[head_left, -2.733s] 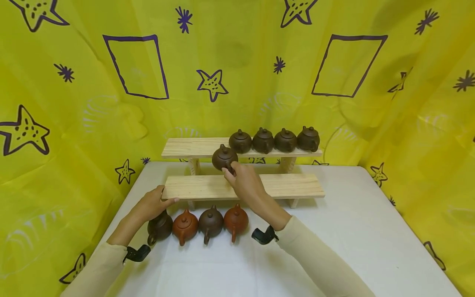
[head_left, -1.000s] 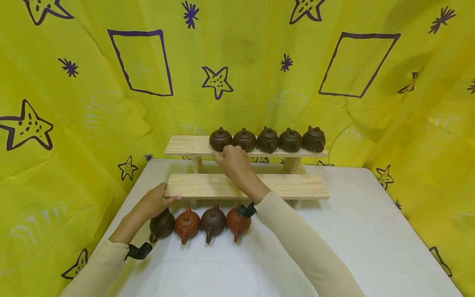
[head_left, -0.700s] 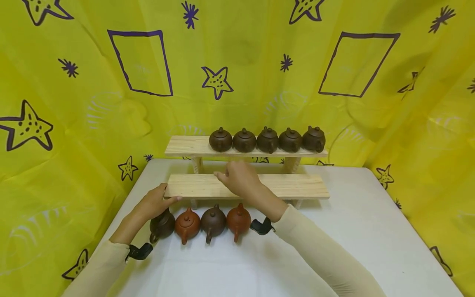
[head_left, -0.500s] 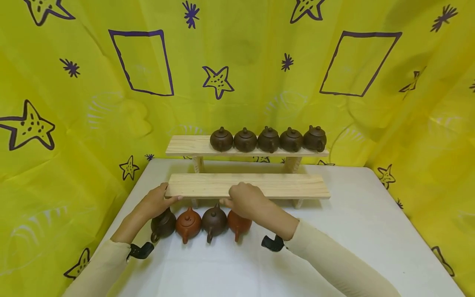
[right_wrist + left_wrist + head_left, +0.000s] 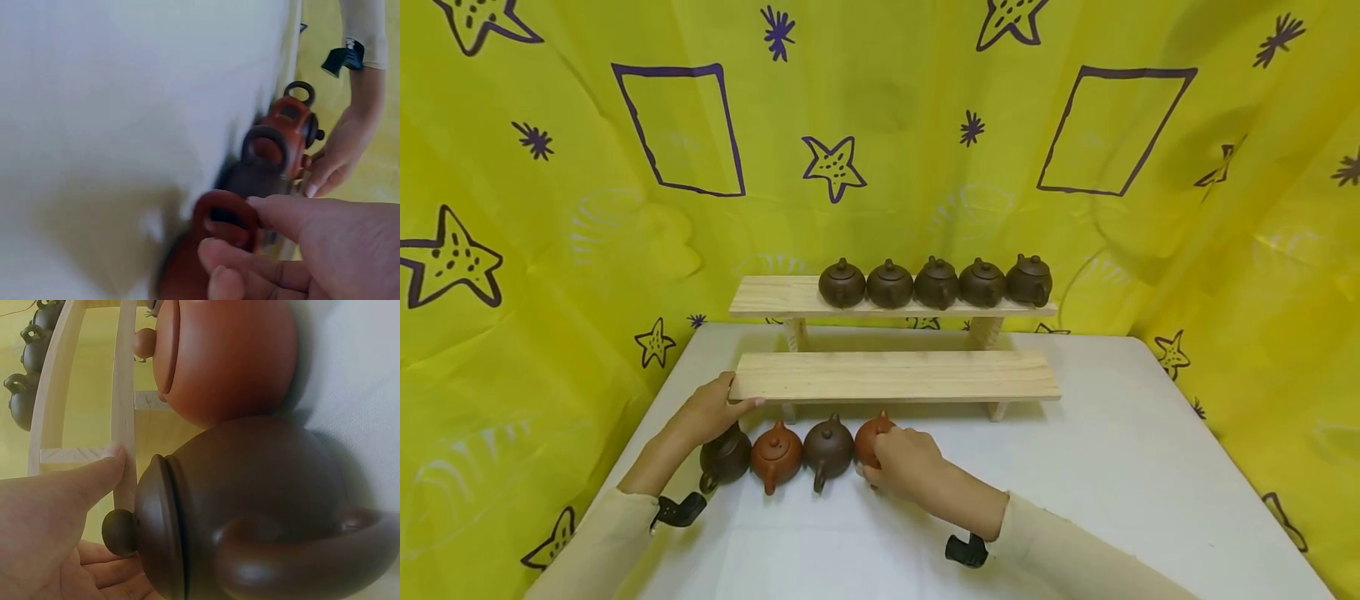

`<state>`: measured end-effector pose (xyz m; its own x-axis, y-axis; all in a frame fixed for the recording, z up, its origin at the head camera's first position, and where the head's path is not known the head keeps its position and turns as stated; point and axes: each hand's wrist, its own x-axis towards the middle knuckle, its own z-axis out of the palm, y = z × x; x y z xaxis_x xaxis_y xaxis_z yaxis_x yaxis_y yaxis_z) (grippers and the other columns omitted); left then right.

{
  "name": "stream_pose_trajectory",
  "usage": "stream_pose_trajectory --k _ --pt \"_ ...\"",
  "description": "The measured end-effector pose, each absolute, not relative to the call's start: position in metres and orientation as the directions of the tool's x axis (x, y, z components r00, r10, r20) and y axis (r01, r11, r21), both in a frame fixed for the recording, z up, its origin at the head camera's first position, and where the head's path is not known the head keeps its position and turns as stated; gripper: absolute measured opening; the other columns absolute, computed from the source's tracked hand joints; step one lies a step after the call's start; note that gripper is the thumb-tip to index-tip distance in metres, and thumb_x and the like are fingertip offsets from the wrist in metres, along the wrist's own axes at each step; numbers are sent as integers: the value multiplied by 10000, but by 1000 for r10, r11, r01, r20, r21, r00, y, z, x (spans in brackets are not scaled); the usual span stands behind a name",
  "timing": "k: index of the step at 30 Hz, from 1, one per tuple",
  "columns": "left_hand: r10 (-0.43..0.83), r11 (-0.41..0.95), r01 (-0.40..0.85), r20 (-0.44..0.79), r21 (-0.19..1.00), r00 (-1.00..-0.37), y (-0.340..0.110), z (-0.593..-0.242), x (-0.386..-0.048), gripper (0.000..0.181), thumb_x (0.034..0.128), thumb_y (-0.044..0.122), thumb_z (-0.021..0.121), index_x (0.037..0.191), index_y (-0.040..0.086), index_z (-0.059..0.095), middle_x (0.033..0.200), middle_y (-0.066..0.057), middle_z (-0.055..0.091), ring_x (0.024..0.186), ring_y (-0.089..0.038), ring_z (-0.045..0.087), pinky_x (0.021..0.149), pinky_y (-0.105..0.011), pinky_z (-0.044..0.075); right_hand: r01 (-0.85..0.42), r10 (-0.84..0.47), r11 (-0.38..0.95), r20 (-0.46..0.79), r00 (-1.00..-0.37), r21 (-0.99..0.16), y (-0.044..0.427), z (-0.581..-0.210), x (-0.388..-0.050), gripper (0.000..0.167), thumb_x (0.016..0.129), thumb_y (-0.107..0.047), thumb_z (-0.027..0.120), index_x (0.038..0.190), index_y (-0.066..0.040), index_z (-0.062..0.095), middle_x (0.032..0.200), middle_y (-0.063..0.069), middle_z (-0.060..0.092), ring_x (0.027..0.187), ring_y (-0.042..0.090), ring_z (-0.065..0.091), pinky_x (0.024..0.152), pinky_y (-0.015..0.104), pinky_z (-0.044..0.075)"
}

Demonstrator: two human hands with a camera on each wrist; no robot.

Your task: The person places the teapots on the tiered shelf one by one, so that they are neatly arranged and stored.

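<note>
My left hand [image 5: 706, 410] holds the left end of the lower step of a wooden shelf [image 5: 895, 377], its thumb [image 5: 103, 478] against the front edge. At the right end of the front row, my right hand [image 5: 910, 463] pinches the loop handle of an orange-red clay teapot [image 5: 867, 440]. That handle [image 5: 219, 203] shows between thumb and fingers in the right wrist view, slightly blurred. The teapot stands on the white table. To its left are a dark brown teapot [image 5: 828, 446], another orange-red teapot [image 5: 777, 454] and a dark teapot [image 5: 726, 457] just below my left hand.
Several dark brown teapots [image 5: 936, 285] stand in a row on the upper step [image 5: 775, 293], toward its right end. A white cloth [image 5: 790, 550] covers the table. Yellow patterned curtain [image 5: 880, 92] encloses the back and sides.
My right hand placed a dark teapot at the left of the upper row and let go. It then came down to the right-hand red teapot's handle. The left hand stays at the shelf's end.
</note>
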<state>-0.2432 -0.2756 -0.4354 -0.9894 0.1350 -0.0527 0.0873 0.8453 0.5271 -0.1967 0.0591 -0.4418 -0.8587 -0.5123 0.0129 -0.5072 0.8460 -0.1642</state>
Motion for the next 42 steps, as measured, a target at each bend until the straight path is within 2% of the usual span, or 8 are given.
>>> stream_pose_trajectory --k 3,6,9,14,19,29,33,42 --pt "142 844 99 -40 528 -989 -276 -434 -243 825 1040 389 677 1472 -232 348 1439 -466 485 1331 -589 517 1083 -667 442 -498 -503 847 23 -864 -186 62 -446 -195 276 931 -405 794 889 -145 711 830 -6 642 647 177 615 515 363 511" --pt "142 841 99 -42 531 -989 -276 -433 -243 828 1042 393 673 1475 -230 344 1444 -465 482 1334 -588 515 1084 -666 442 -477 -481 852 36 -876 -215 66 -448 -195 282 911 -335 790 744 -152 655 733 -13 597 610 172 574 497 368 483" --pt "138 838 89 -52 539 -989 -274 -434 -243 832 1046 398 666 1488 -225 335 1456 -461 475 1344 -583 510 1088 -662 442 -434 -440 871 30 -898 -231 70 -448 -194 434 889 -297 789 588 -187 496 624 -11 515 588 162 529 490 379 458" --pt "142 837 92 -51 540 -989 -274 -434 -241 829 1044 391 671 1478 -233 340 1446 -466 479 1336 -588 515 1079 -663 448 -391 -393 890 43 -919 -233 77 -450 -189 506 889 -287 791 561 -182 420 642 26 512 576 174 518 482 390 456" --pt "138 840 89 -52 535 -989 -276 -433 -241 830 1043 393 672 1477 -231 340 1448 -465 479 1334 -586 517 1081 -662 447 -404 -388 867 113 -915 -293 78 -464 -183 560 925 -286 778 556 -191 367 584 -11 430 527 121 409 440 303 346" --pt "140 853 95 -50 513 -989 -277 -434 -241 836 1035 407 678 1453 -239 352 1419 -473 494 1304 -590 538 1050 -660 470 -436 -384 817 206 -900 -378 82 -483 -175 464 988 -225 716 610 -171 453 541 -54 398 485 75 359 419 239 315" --pt "148 846 104 -42 523 -988 -276 -434 -241 836 1035 404 681 1460 -236 352 1424 -468 496 1310 -589 534 1057 -662 464 -434 -395 822 180 -901 -369 85 -481 -172 408 1027 -228 694 672 -129 521 558 -36 440 489 75 371 420 227 321" --pt "145 847 93 -59 524 -988 -273 -432 -241 846 1037 420 673 1459 -236 346 1428 -470 489 1310 -591 531 1056 -664 465 -427 -398 809 158 -903 -404 89 -484 -173 356 1018 -245 722 726 -112 568 588 -23 502 520 86 437 451 243 367"
